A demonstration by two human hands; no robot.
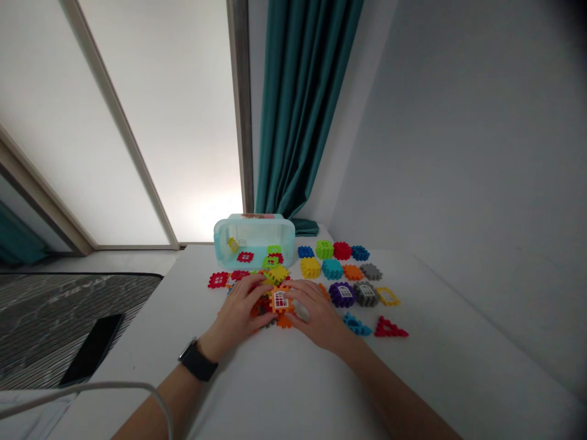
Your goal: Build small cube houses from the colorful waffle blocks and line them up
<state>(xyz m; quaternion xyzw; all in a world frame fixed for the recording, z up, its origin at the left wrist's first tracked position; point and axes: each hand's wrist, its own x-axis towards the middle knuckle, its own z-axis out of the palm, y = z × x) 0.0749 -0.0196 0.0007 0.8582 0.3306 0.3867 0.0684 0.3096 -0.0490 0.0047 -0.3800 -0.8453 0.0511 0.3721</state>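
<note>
Pale cable arcs nearest, while left hand and right hand, each grip closed on opposite sides of an orange block, probably steady it among loose pieces on the worktop.

Room between forearms, box beyond tile pile

The orange tile — white-windowed, toothed-edged — sits between the hands.
</note>
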